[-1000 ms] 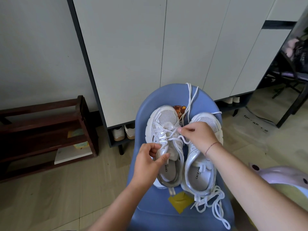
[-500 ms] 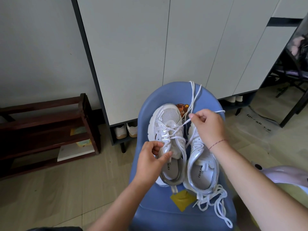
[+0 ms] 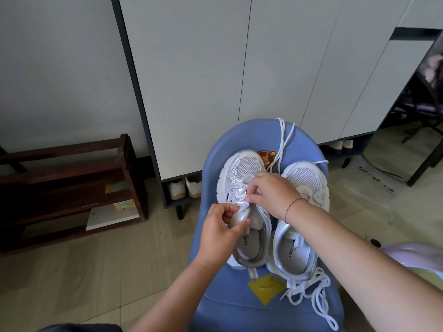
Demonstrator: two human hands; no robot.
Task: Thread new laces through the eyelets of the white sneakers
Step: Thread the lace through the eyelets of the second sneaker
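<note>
Several tall pale cabinet doors fill the background, with a dark wooden shoe rack standing to their left on the floor. Nearer, a blue chair bears two white sneakers side by side on its seat, toes pointing toward the cabinet. The left sneaker is partly laced. The right sneaker lies just beside it, its eyelets mostly hidden by the forearm. The left hand grips the left sneaker at its tongue, thumb on one side and curled fingers on the other. The right hand reaches across with fingers curled, thumb and forefinger pinching the white lace at the eyelets. That lace's free length runs up over the chair's far edge. A second lace lies in a loose tangle behind the right sneaker's heel, beside a yellow scrap on the seat.
</note>
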